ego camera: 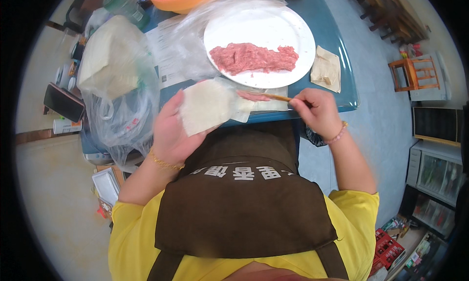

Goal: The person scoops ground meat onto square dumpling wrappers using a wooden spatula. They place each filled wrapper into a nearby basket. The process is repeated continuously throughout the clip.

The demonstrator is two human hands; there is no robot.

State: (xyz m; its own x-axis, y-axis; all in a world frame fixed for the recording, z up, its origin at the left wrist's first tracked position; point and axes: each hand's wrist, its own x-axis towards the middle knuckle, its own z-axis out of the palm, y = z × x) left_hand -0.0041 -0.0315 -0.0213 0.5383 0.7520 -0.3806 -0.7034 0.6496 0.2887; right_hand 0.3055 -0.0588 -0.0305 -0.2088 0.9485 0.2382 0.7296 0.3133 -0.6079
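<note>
On my left hand lies a flat, pale dough wrapper, spread over the palm and fingers. My right hand grips a thin wooden stick, with a dab of pink minced meat at its far end, just right of the wrapper. Beyond both hands is a white plate with a long mound of raw minced meat on its near half. More wrappers lie at the table edge below the plate. A large stack of wrappers sits in a clear plastic bag on the left.
The blue table also bears a folded tan piece, a printed sheet, a plastic bottle and an orange basin. A phone stands at the left. A black bag hangs below the right edge. A wooden chair stands farther right.
</note>
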